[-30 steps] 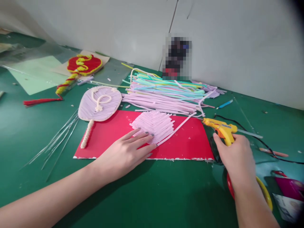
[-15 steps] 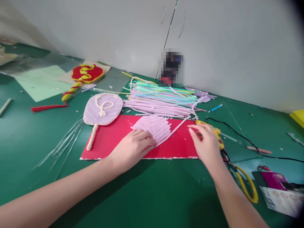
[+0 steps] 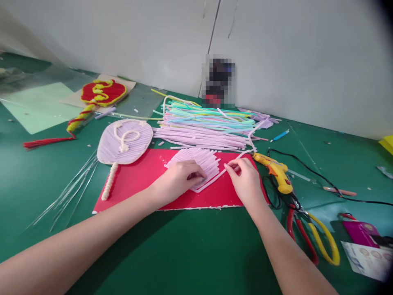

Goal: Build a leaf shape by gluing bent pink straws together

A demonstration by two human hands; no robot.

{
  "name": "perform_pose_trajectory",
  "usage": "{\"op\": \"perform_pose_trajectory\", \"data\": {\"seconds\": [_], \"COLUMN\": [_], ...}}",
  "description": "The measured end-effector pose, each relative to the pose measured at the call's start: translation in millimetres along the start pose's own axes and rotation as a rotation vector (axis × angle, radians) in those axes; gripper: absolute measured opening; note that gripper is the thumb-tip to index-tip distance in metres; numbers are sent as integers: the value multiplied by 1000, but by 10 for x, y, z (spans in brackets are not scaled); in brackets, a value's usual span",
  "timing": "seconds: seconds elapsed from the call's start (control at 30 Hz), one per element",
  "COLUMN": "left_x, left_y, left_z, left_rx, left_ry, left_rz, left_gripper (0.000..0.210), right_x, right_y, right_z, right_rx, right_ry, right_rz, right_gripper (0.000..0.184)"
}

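A leaf-ribbed panel of lilac pipe cleaners (image 3: 196, 157) lies flat on a red board (image 3: 135, 176). My left hand (image 3: 176, 182) rests over its lower left part, fingers curled and thumb and fingertips gripping near the lower edge; the exact grip is partly hidden. A long pale lilac pipe cleaner (image 3: 211, 181) runs along the panel's lower right side, bent at the bottom. Its upper right stretch is pinched between the thumb and fingers of my right hand (image 3: 245, 176). Left of the panel lies a lilac fan (image 3: 123, 143) with a cream twisted handle.
Behind the board lies a pile of pastel pipe cleaners (image 3: 202, 127). To the right are a yellow glue gun (image 3: 278, 172) with a black cord and pliers (image 3: 322, 241) with red and yellow handles. A red fan (image 3: 102, 94) and thin wires (image 3: 72, 188) lie left.
My right hand has moved left and closed on the long pipe cleaner, nearer the panel. My left hand's fingers have curled more. The view has shifted slightly, baring the glue gun.
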State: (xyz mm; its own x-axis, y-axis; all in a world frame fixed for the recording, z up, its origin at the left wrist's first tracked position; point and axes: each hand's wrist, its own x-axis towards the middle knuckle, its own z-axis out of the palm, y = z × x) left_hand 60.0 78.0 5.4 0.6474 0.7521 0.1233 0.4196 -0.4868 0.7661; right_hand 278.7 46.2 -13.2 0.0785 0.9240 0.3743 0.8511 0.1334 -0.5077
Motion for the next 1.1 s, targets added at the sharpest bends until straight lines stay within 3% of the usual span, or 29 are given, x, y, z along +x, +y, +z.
{"op": "perform_pose_trajectory", "data": {"seconds": [1.1], "left_x": [-48], "left_y": [7], "left_z": [-14], "left_rx": [139], "left_ry": [-123], "left_rz": [45], "left_gripper": [21], "right_x": [46], "right_y": [-13], "right_z": [24], "right_rx": [-43], "right_ry": [-34], "right_rz": [-12], "right_gripper": [11]}}
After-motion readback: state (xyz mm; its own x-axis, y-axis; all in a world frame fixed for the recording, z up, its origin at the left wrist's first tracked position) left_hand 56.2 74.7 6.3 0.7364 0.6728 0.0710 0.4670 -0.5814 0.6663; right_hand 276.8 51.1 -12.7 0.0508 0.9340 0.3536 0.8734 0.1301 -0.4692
